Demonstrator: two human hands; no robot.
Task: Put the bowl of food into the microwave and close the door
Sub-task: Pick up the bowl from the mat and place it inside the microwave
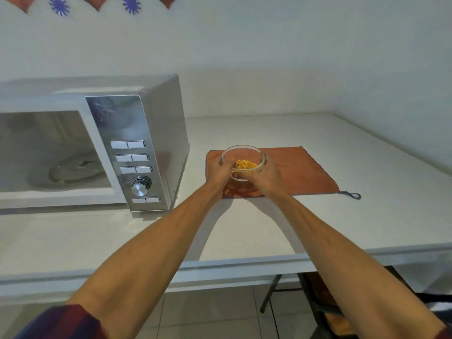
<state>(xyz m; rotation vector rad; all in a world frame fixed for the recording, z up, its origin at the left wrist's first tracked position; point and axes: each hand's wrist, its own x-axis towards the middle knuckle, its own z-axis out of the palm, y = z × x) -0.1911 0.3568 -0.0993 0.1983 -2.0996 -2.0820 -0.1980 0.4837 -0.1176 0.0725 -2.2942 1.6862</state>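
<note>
A white bench (281, 226) fills mid-frame. The microwave (97, 148) sits left, cavity exposed. Right of centre, an orange cloth (303, 172) carries the glass bowl (243, 155) of yellow food, both hands' fingers grasping it: left hand (218, 171), right hand (265, 172).

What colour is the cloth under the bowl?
Orange, with a blue edge; the cloth shows in the head view.

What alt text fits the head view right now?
Both hands, left hand and right hand, grip a glass bowl of yellow food on an orange cloth. To its left, the microwave stands open, cavity empty.
</note>
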